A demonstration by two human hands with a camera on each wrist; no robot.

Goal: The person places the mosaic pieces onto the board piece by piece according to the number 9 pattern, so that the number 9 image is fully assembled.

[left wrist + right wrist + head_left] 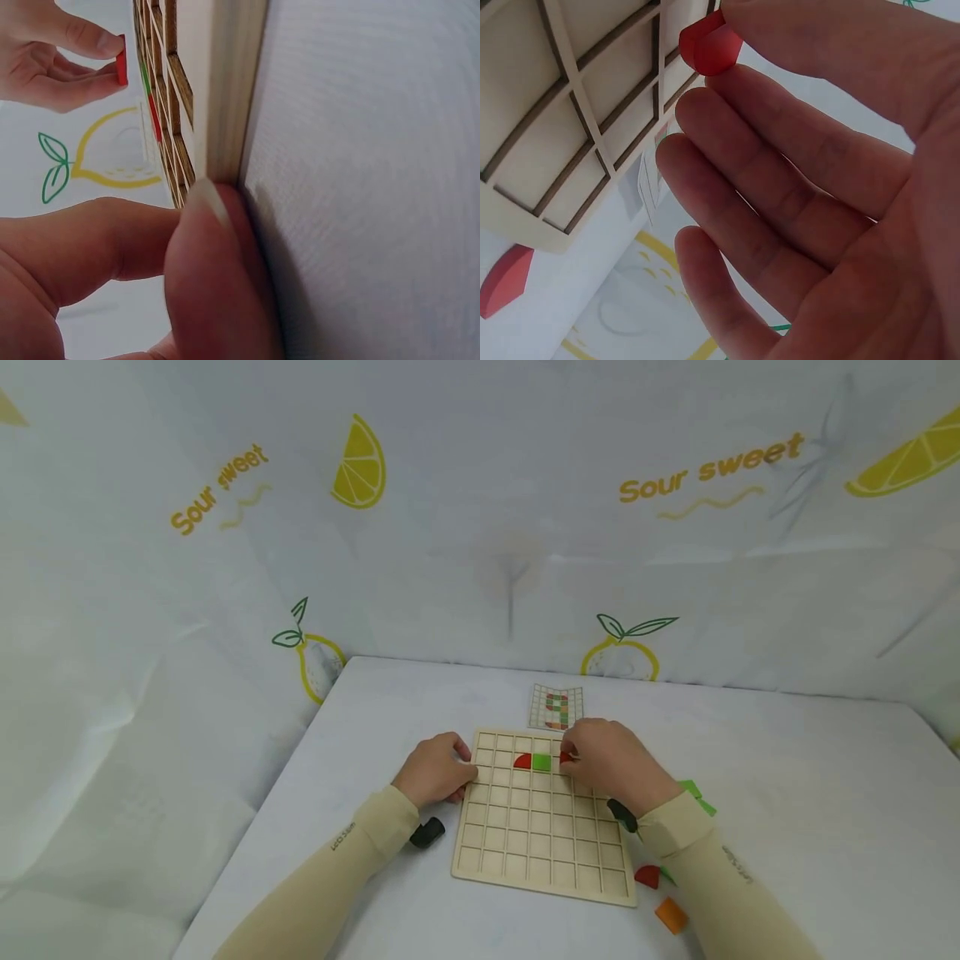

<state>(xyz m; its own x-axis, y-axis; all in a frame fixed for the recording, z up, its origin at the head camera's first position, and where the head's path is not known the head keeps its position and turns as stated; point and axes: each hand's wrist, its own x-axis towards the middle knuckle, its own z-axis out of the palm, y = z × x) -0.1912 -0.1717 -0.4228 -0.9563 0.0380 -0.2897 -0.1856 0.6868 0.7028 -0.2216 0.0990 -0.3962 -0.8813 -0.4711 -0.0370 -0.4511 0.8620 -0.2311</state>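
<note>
A wooden grid board point(517, 839) lies on the white table. At its left edge my left hand point(431, 770) holds the rim, thumb tip against the wooden side point(225, 97) in the left wrist view. Above the upper right of the grid, my right hand point(618, 764) pinches a red rounded-edge tile point(718, 49) between thumb and index finger, the other fingers loosely extended. One red quarter-round tile point(522, 762) and a green square tile point(542, 762) sit side by side in an upper row of the board.
Behind the board lies a pattern card point(555, 706) with coloured cells. Right of the board are green tiles point(707, 807), partly behind the right sleeve, a red tile point(647, 877) and an orange square tile point(671, 916). A lemon-print cloth point(480, 527) hangs behind.
</note>
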